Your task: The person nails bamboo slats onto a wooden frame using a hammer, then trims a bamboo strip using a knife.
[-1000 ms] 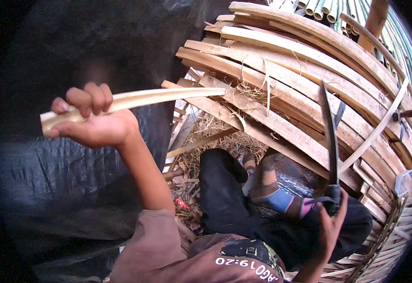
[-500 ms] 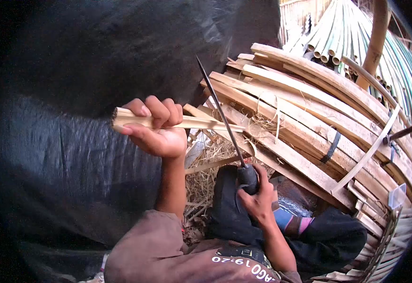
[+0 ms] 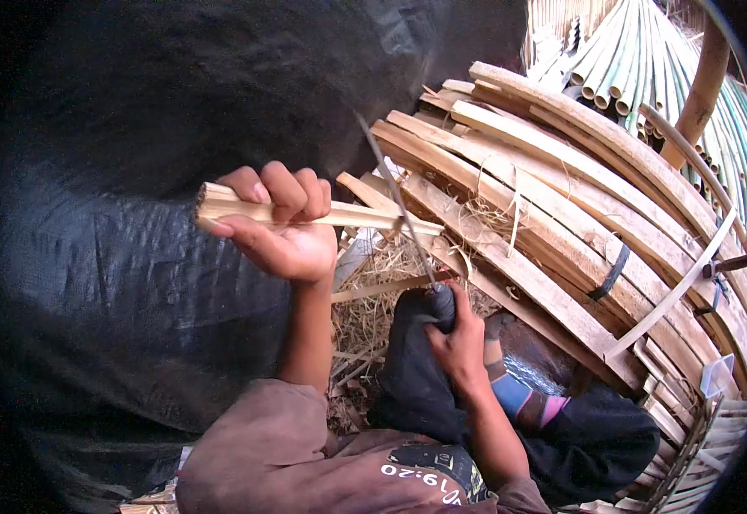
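A pale split bamboo piece (image 3: 360, 218) points rightward, its near end held in my left hand (image 3: 283, 223), whose fingers wrap round it. Its far tip lies over the stacked wooden slats (image 3: 510, 244). My right hand (image 3: 461, 334) grips the dark wrapped handle of a long knife (image 3: 396, 193) beside my knee. The blade, slightly blurred, points up and left and crosses in front of the bamboo piece near its far end. Whether blade and bamboo touch, I cannot tell.
Black sheeting (image 3: 133, 257) covers the left side. Shavings (image 3: 356, 334) lie on the ground by my legs. Green bamboo poles (image 3: 639, 51), an upright post (image 3: 700, 94), a hammer-like tool (image 3: 733, 264) and a clear plastic container (image 3: 717, 375) are at the right.
The knife has swung from the right over to the bamboo piece, with my right hand moving left. My left hand and the bamboo piece have shifted right in view; the view itself has also moved.
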Action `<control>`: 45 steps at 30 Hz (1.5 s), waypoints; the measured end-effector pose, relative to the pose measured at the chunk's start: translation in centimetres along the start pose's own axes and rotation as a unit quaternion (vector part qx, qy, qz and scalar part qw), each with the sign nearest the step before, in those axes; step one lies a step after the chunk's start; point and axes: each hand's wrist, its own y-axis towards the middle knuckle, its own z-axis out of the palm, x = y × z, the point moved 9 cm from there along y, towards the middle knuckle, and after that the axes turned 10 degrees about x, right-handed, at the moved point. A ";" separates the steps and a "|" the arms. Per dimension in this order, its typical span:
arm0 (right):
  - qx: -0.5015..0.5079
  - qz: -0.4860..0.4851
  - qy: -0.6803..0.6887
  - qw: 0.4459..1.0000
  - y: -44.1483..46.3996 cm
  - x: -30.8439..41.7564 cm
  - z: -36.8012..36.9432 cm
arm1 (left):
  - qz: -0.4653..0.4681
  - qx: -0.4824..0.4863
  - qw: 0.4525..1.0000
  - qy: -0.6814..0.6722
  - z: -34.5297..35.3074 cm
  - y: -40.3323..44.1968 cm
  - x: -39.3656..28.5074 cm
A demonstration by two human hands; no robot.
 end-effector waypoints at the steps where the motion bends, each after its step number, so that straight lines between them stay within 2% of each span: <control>1: 0.012 0.042 0.017 0.999 0.2 -1.9 0.2 | -0.001 0.013 1.000 -0.003 0.3 0.2 0.2; 3: 0.037 0.133 0.037 0.990 0.0 -4.6 -0.1 | -0.009 0.021 1.000 -0.001 0.8 0.5 1.0; 8: 0.064 0.213 0.028 0.974 -1.3 -6.5 -0.6 | -0.008 0.052 0.998 -0.018 3.8 1.3 2.7; 10: 0.012 0.116 0.060 0.991 -1.2 -4.8 -1.5 | -0.005 0.042 0.999 -0.024 4.9 1.5 3.0; 12: 0.008 0.123 0.053 0.991 -1.6 -4.0 -2.8 | -0.003 0.059 0.998 -0.003 5.1 1.7 3.0; 16: -0.024 0.074 0.060 0.995 -3.8 -0.1 -6.8 | 0.007 0.062 0.997 -0.051 4.4 1.9 3.2; 20: -0.064 0.110 0.086 0.988 -7.4 5.7 -13.2 | 0.007 0.023 0.999 -0.027 2.9 2.0 3.1; 22: -0.125 0.097 0.108 0.981 -9.7 8.5 -16.9 | 0.002 0.000 1.000 -0.031 1.3 1.8 3.6; 23: -0.209 0.083 0.138 0.964 -11.7 8.8 -18.7 | 0.000 -0.017 0.999 -0.036 0.4 1.8 3.8; 25: -0.260 0.071 0.171 0.948 -14.0 9.7 -21.1 | -0.002 -0.021 0.999 -0.038 -0.1 1.9 4.2; 28: -0.298 0.136 0.181 0.927 -15.2 6.0 -23.5 | -0.019 -0.025 0.998 -0.053 -0.5 2.1 5.0; 29: -0.289 0.051 0.247 0.923 -15.1 6.9 -22.9 | -0.005 -0.022 0.999 -0.047 -0.6 2.1 4.6; 31: -0.254 -0.035 0.286 0.923 -12.9 8.7 -21.5 | 0.012 -0.010 0.999 -0.039 -1.1 2.2 4.2; 33: -0.211 -0.094 0.319 0.919 -11.0 9.5 -19.8 | 0.025 -0.069 0.993 -0.094 -1.1 1.8 3.4; 34: -0.195 -0.098 0.325 0.920 -10.3 9.4 -18.9 | 0.048 -0.089 0.993 -0.066 -1.1 1.7 3.2; 35: -0.181 -0.087 0.327 0.924 -9.9 9.0 -18.0 | 0.069 -0.109 0.991 -0.038 -1.2 1.5 2.9; 36: -0.167 -0.069 0.328 0.927 -9.5 8.5 -17.1 | 0.045 -0.033 0.997 -0.049 -1.9 1.6 4.8; 39: -0.141 -0.011 0.339 0.930 -8.7 7.1 -14.8 | 0.023 -0.068 0.994 -0.076 -2.5 1.5 4.1; 40: -0.133 0.010 0.344 0.930 -8.5 6.6 -14.1 | 0.057 -0.128 0.984 -0.113 -2.6 1.0 2.6; 42: -0.153 0.065 0.304 0.938 -8.5 5.4 -13.0 | 0.020 -0.055 0.996 -0.061 -3.5 1.1 2.9; 44: -0.122 0.055 0.321 0.938 -7.5 4.3 -12.5 | 0.076 -0.057 0.996 0.000 -3.1 0.6 2.4; 45: -0.116 0.064 0.294 0.946 -7.2 4.0 -12.3 | 0.068 -0.081 0.994 0.007 -2.3 0.7 2.4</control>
